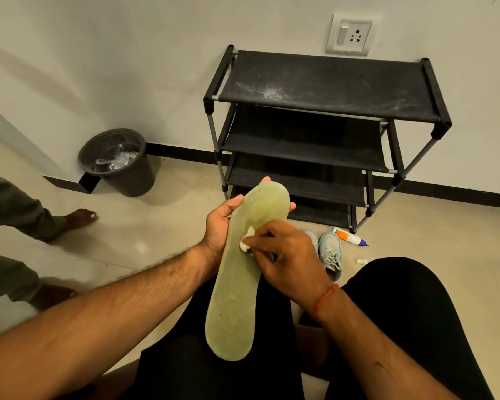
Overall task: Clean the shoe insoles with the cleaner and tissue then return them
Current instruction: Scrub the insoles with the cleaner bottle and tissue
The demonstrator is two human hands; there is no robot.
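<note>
Wiping, mid-task, w/ small white tissue wad [246,241] pinched in R hand [286,255] on pale-green foam insole [237,284] gripped at far end by L hand [220,223] over lap; return to light-blue shoes [331,252] not yet done.

the left hand [223,226] grips the toe end of a pale green insole [240,269], its fingers curled round behind it, heel end over the lap. the right hand [286,255] pinches a wad of white tissue [246,241] against the insole's face. on the floor [156,226] beyond stand a pair of light blue shoes [329,251], a cleaner bottle [348,236] lying beside a black shoe rack [315,125], and a dark bin [119,163] by the wall.
</note>
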